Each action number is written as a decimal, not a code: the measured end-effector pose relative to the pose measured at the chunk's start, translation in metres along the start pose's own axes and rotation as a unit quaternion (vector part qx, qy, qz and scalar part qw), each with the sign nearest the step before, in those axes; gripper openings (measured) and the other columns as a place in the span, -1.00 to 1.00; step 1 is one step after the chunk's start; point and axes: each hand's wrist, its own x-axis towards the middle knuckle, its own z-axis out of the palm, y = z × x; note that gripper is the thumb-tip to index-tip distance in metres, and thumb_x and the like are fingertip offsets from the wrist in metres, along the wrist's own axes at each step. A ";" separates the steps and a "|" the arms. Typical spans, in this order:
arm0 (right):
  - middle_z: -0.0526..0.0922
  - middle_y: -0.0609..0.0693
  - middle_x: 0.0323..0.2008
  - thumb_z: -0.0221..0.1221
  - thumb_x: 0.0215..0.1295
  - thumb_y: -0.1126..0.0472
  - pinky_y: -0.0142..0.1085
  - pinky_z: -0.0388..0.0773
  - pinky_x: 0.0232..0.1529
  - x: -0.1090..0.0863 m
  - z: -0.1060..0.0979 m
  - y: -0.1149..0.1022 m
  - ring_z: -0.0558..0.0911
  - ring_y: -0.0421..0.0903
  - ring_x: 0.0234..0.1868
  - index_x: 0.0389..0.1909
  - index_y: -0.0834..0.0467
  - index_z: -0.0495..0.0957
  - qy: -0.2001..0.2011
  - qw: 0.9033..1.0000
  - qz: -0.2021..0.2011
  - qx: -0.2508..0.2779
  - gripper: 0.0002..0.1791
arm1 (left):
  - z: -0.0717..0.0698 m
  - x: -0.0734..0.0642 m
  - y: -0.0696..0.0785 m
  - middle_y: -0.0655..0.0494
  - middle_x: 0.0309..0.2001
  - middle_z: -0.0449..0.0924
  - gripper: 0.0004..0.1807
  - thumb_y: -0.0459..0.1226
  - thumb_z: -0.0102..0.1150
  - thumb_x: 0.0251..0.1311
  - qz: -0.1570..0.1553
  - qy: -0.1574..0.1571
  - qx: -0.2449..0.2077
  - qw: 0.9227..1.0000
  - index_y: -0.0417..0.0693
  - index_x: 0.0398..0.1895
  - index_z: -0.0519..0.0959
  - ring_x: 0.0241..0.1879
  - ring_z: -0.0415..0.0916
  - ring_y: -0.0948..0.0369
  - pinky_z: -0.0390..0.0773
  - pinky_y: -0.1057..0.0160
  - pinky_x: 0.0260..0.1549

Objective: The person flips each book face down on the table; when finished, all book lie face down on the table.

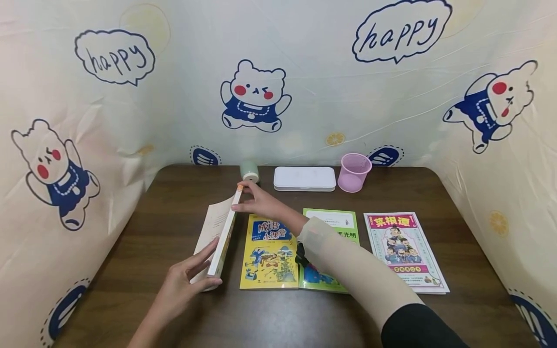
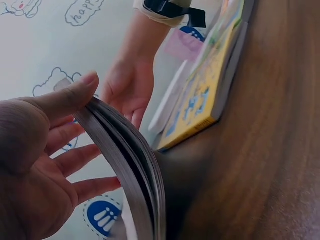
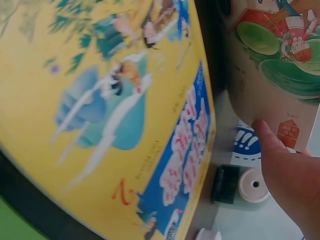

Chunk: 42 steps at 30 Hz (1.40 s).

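Note:
A book point(image 1: 224, 237) is tilted up on the left of the table, its far top part turned upright and a page lying open to the left. My left hand point(image 1: 184, 275) grips its near end; in the left wrist view the thumb lies over the page edges point(image 2: 125, 160) and the fingers are spread behind. At the far end, my right hand point(image 1: 261, 200) pinches the corner. The right wrist view shows the cover, with green bowls point(image 3: 290, 70) on it. Close to the right lies a yellow book point(image 1: 270, 256), a green book point(image 1: 330, 220) beside it, partly hidden by the right forearm.
Farther right lies a pink and white book point(image 1: 400, 246). Along the back edge stand a small pale green object point(image 1: 249, 171), a white flat case point(image 1: 304, 179) and a pink cup point(image 1: 354, 172). A printed cloth point(image 1: 313, 106) hangs behind the brown table point(image 1: 261, 319).

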 end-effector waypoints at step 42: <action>0.46 0.00 0.42 0.42 0.27 -0.13 -0.21 0.42 0.38 0.019 0.016 0.028 0.50 -0.12 0.23 0.57 0.06 0.22 -0.007 0.965 0.067 -0.252 -0.05 | 0.015 -0.004 -0.033 0.05 0.46 0.42 -0.21 -0.17 0.66 -0.13 -0.100 -0.038 0.206 0.973 0.09 0.30 0.61 0.53 0.11 -0.26 -0.17 -0.66 0.29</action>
